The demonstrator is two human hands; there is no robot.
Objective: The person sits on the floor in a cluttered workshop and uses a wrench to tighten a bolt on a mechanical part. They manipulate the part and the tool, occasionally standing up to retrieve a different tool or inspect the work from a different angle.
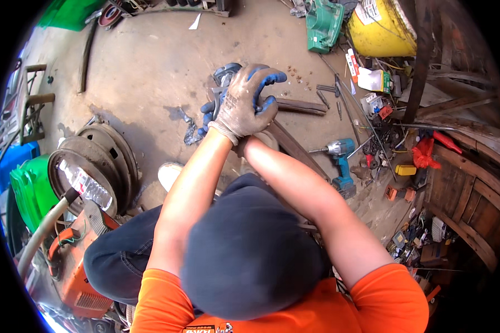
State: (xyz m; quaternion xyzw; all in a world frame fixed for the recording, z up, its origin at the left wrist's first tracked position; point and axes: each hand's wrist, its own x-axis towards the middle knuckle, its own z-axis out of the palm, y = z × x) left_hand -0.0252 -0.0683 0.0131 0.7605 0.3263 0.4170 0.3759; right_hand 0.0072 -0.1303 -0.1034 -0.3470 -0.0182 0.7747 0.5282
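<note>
My forearms cross at the wrists. My left hand, in a grey work glove with blue coating on the palm side, lies uppermost. Its fingers curve to the right with the thumb apart, and nothing shows between them. Beneath it, mostly covered, is my right hand; only blue-coated fingers come out on the left, curled around something hidden. A dark tool-like piece sticks out just beyond the hands, its kind unclear. A short rusty metal bar lies right of the hands, and a longer brown metal beam runs toward my right knee.
On the floor to the right lies a teal cordless drill, with rods and scattered hardware beyond. At left stand a rusty wheel rim, a plastic bottle and an orange machine. A yellow bucket and green case stand far right.
</note>
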